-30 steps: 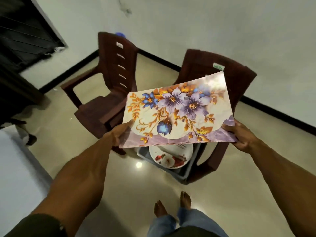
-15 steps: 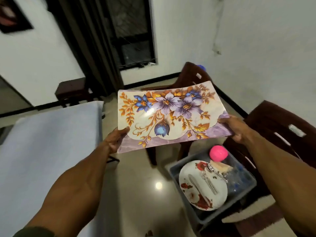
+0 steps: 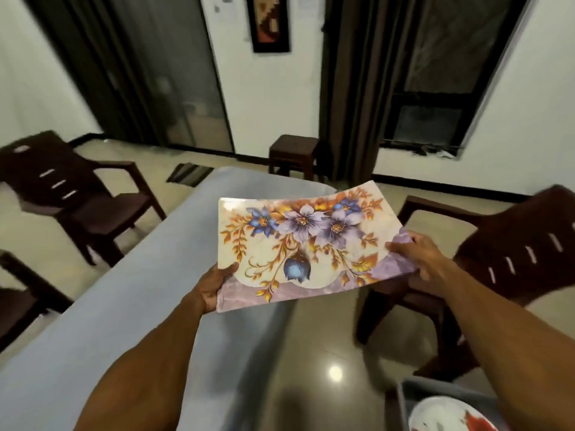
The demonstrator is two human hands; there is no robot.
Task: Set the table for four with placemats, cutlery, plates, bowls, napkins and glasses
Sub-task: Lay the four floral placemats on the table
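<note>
Above a bare blue-covered table, left hand and right hand each pinch a floral placemat; nothing laid yet

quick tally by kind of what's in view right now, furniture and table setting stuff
chairs: 3, one far left, one cut off at the left edge, one right
stool: 1
table: 1
floral placemats: at least 1, held in the grip of the left hand and right hand
grey bin: 1
plate: 1
total: 8
</note>
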